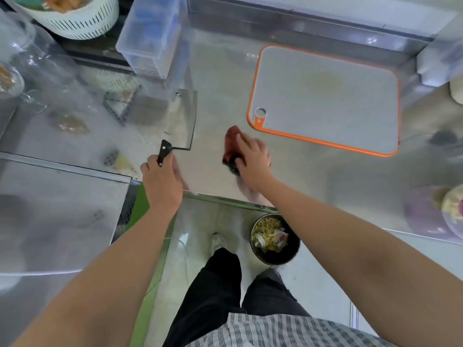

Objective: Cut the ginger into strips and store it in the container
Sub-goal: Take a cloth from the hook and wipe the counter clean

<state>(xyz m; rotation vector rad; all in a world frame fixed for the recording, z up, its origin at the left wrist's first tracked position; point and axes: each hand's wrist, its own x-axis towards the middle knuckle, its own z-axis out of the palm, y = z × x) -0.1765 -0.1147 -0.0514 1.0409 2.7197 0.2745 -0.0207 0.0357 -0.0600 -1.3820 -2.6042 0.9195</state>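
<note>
My left hand [161, 176] grips the black handle of a cleaver [179, 118], whose wide blade lies flat over the steel counter. My right hand [253, 156] presses on a dark red cloth [231, 144] lying on the counter, fingers curled over its near end. A grey cutting board with an orange rim [325, 98] lies bare to the right of the cloth. A clear plastic container [152, 36] stands at the back, left of the board. No ginger shows on the board.
A white slotted basket [75, 18] stands at the back left beside glassware [22, 53]. On the floor below the counter edge sits a metal bin [275, 239] with scraps. A purple bowl [436, 211] sits at the right.
</note>
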